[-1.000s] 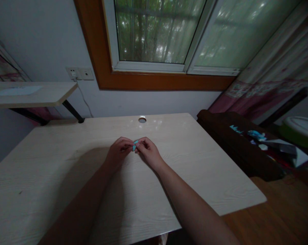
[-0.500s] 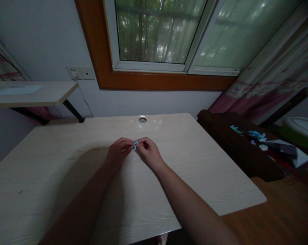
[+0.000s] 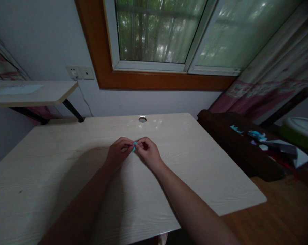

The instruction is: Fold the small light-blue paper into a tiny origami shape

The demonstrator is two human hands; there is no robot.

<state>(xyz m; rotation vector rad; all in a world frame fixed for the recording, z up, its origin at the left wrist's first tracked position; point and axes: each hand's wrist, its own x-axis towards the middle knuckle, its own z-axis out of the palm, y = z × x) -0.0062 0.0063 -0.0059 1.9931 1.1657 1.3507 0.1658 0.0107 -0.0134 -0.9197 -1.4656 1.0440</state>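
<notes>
Between my fingertips is a small light-blue folded piece, apparently paper, over the middle of the pale wooden table. My left hand pinches it from the left, and my right hand pinches it from the right. Both hands are closed, their fingertips nearly meeting. Fingers hide most of the piece, so its exact shape is unclear.
A round cable hole lies near the table's back edge. At back left stands a raised shelf on black legs. Right of the table, a dark wooden bench bears several light-blue pieces and papers. A window is ahead.
My fingertips have shifted slightly on the light-blue piece and now cover more of it. Both arms stay in nearly the same place.
</notes>
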